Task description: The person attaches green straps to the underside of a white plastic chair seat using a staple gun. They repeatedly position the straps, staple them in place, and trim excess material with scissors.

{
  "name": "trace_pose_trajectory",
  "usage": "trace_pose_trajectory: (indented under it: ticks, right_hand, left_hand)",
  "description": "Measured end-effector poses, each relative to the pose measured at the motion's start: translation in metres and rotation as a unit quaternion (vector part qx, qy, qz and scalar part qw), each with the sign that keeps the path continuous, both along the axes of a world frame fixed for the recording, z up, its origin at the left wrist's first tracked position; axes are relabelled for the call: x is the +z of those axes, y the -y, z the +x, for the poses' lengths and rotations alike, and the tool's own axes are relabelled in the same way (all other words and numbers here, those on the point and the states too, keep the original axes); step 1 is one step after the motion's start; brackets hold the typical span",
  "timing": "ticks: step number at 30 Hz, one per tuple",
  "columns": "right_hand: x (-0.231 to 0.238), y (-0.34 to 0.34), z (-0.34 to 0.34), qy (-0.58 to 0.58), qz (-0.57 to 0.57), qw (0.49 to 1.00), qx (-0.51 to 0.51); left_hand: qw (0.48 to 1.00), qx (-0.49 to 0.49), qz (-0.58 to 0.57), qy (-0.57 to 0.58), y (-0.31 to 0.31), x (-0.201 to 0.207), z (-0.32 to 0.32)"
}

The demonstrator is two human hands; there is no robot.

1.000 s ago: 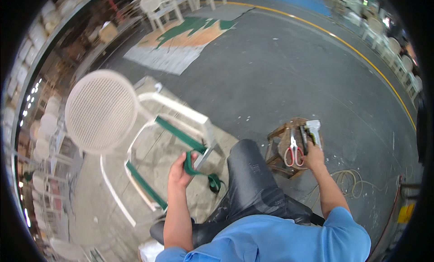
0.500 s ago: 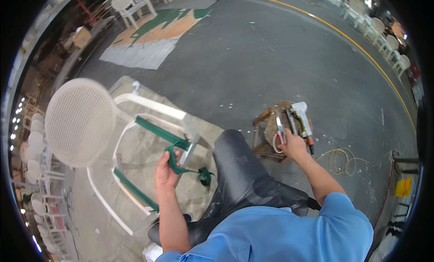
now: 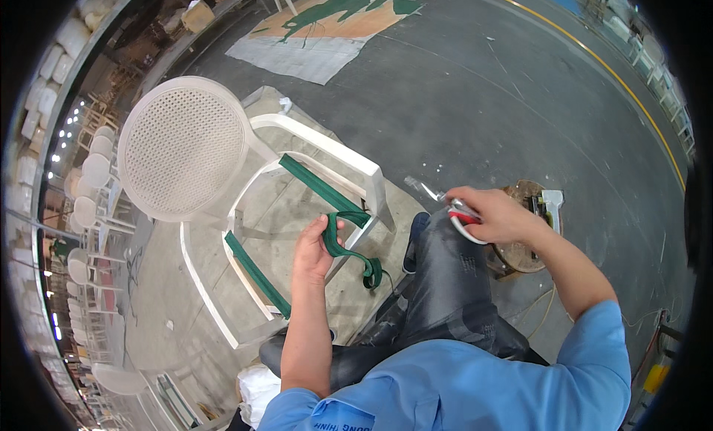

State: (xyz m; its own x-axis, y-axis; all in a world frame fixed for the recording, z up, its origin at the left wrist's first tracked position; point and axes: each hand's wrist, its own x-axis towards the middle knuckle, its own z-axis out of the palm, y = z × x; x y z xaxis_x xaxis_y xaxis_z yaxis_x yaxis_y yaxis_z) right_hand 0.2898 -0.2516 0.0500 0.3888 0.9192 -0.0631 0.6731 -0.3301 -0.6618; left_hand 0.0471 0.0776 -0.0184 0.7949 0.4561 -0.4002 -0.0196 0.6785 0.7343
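Note:
A white armchair frame with a round woven back lies before me on the left, its seat open in the middle. Green webbing covers two of its seat rails, and a loose length of green webbing strap hangs from the end of the far rail. My left hand pinches this strap near the rail, and its free end dangles in a curl over my lap's left side. Above my knee, my right hand grips scissors with red and white handles. Their blades point left toward the chair, blurred at the tips.
A round wooden stool stands right of my knee, bearing a pale-headed power tool partly behind my wrist. A pale hose lies on the floor nearby. Several white chairs line the left side. A sheet covers floor farther off.
My right hand has lifted the scissors off the stool and carried them left over my knee. My left hand keeps hold of the strap. The whole view has swung.

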Motion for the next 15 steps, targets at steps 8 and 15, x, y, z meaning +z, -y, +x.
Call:
trace_pose_trajectory:
  ticks: [8, 15]
  right_hand:
    - [-0.056, -0.108, -0.018, 0.214, -0.196, 0.946, 0.144]
    - [-0.078, -0.142, -0.030, 0.262, -0.229, 0.917, 0.194]
  left_hand:
    - [0.999, 0.017, 0.006, -0.035, 0.015, 0.005, -0.005]
    - [0.995, -0.013, 0.062, -0.077, 0.024, 0.020, -0.017]
